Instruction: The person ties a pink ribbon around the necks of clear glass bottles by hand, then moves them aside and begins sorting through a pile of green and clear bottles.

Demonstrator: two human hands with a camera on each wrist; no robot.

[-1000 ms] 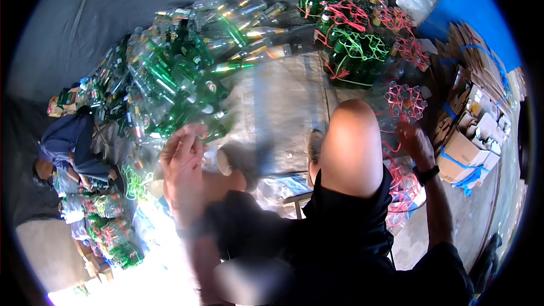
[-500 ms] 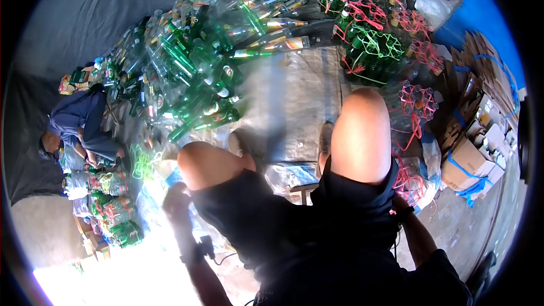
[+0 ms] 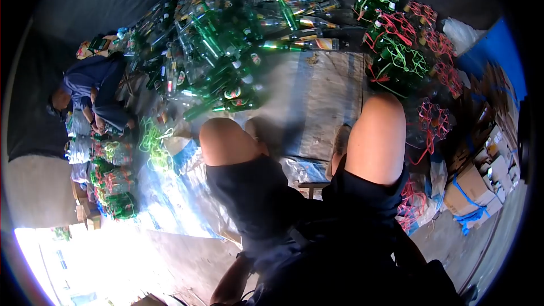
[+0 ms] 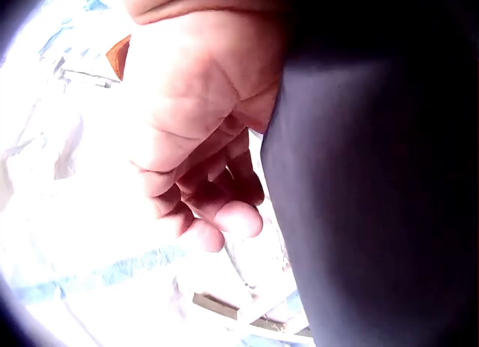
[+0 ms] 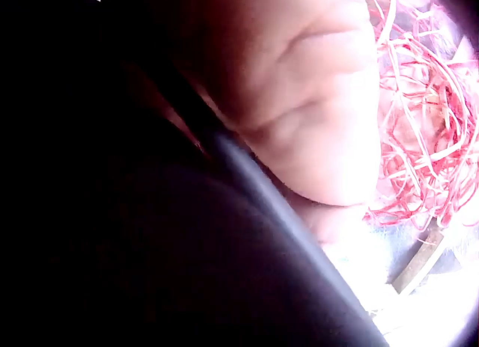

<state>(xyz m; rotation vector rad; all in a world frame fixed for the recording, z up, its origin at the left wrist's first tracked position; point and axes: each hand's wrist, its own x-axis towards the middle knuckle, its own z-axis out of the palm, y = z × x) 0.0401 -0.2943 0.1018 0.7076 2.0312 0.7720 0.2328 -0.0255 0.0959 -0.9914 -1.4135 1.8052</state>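
My left hand (image 4: 198, 115) hangs beside the dark shorts (image 4: 374, 190) in the left wrist view. Its fingers are loosely curled with nothing visible between them. In the right wrist view, the palm of my right hand (image 5: 318, 115) lies against dark cloth (image 5: 247, 186) at the hip; its fingers are hidden, so I cannot tell whether they grip it. The head view shows only my forearms, low on either side of the shorts. A tangle of pink plastic string (image 5: 426, 115) lies beyond the right hand.
A heap of loose glass bottles (image 3: 221, 51) lies ahead left of a flattened sack (image 3: 323, 90). String-tied bottle bundles (image 3: 396, 68) stand ahead right, near bound cardboard (image 3: 473, 195). Another person (image 3: 93, 88) bends over bundles at left. Green string (image 3: 156, 141) lies near my left knee.
Both hands have dropped from in front of the knees to beside the hips, out of the head view. The head view has shifted, so the bottles and bundles appear farther right.
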